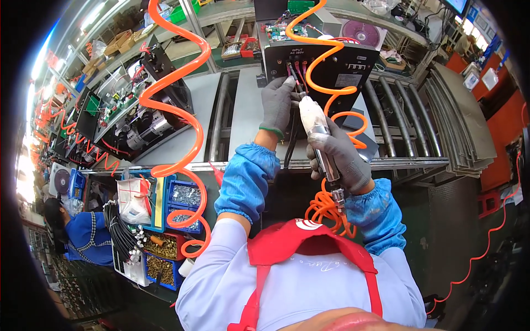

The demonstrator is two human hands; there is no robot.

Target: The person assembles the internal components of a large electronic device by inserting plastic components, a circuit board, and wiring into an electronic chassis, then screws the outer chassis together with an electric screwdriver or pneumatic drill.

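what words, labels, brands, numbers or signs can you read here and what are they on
I won't copy the wording, only say where it stands:
Black panel: white printed letters and numbers, partly readable.
Pale label on that panel: too small to read.
Red apron: a white emblem, no clear words.
Pale shirt: faint script, not clearly readable.

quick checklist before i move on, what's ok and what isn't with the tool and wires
1. Powered driver held: ok, the right hand is wrapped around the white and silver driver.
2. Left hand placed: ok, the left hand is up by the wires at the black panel.
3. Driver tip seated: cannot tell, too small.
4. Wires tight: cannot tell by sight.
5. View of panel unobstructed: not ok, an orange coiled hose crosses it.
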